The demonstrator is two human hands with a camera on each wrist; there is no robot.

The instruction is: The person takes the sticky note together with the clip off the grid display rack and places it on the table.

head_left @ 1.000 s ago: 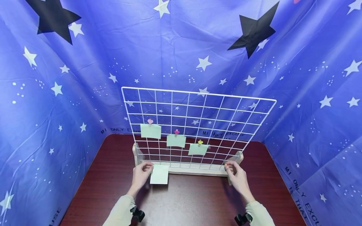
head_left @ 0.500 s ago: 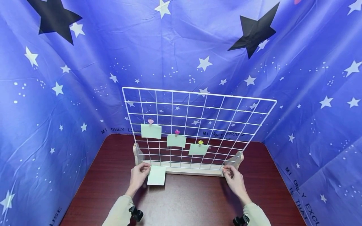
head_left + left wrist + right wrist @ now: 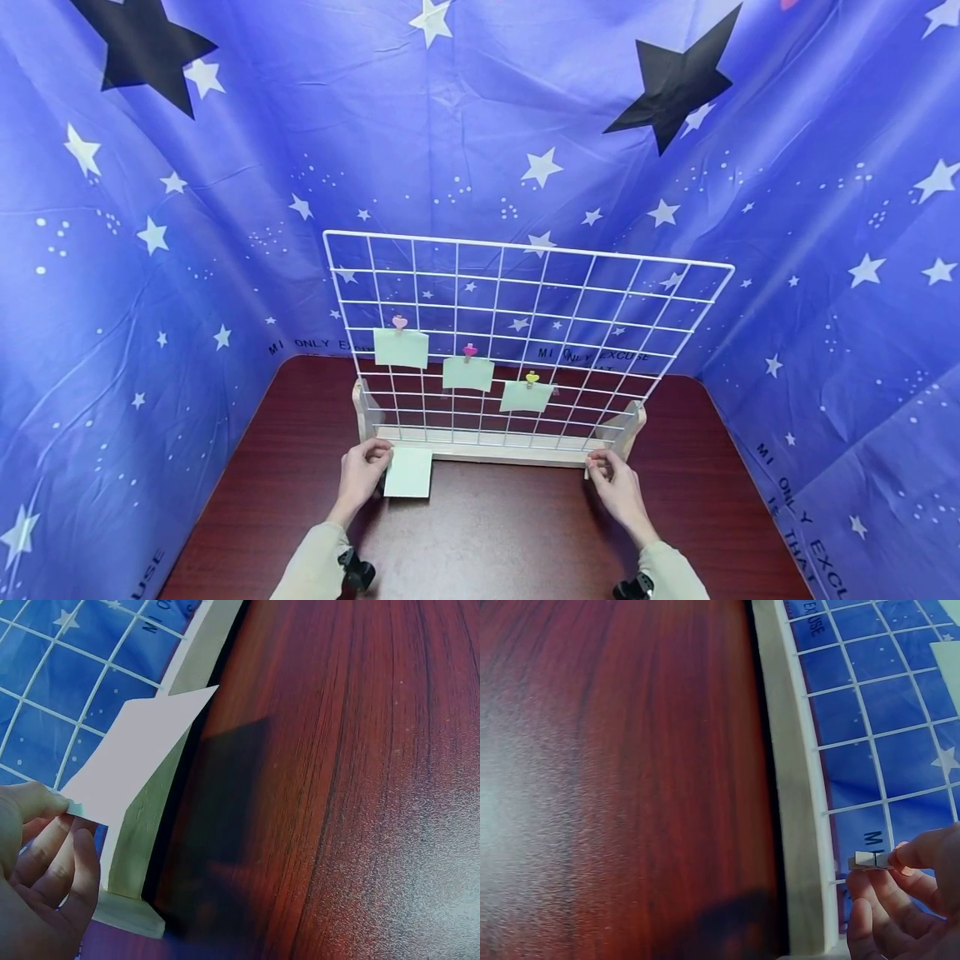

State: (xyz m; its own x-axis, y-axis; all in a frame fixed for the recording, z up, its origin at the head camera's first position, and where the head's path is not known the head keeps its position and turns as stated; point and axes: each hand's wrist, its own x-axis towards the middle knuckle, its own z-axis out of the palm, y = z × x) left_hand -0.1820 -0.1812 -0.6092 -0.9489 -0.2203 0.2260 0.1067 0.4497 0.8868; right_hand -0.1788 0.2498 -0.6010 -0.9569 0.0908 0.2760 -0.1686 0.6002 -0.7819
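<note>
My left hand [image 3: 362, 473] pinches a square pale green paper note [image 3: 408, 473] by its upper left corner, in front of the stand's base. In the left wrist view the note [image 3: 139, 754] juts out from thumb and fingers, its shadow falling on the table. My right hand [image 3: 617, 485] is near the base's right end. Between its thumb and fingers is a small clothespin [image 3: 868, 860], clear in the right wrist view. Behind both hands rises a white wire grid [image 3: 570, 308]. Three green notes hang on it, the leftmost note [image 3: 401, 350] under a pink heart clothespin [image 3: 400, 322].
A wooden base [image 3: 510, 454] with upright end pieces holds the grid on a dark red-brown table [image 3: 495, 533]. The other hung notes have a magenta clothespin [image 3: 469, 351] and a yellow clothespin [image 3: 532, 378]. Blue star-printed cloth [image 3: 480, 125] surrounds the table.
My left hand has shifted left and slightly toward me, carrying the note. My right hand has moved slightly left and toward me with the clothespin. The hung notes stay put.
</note>
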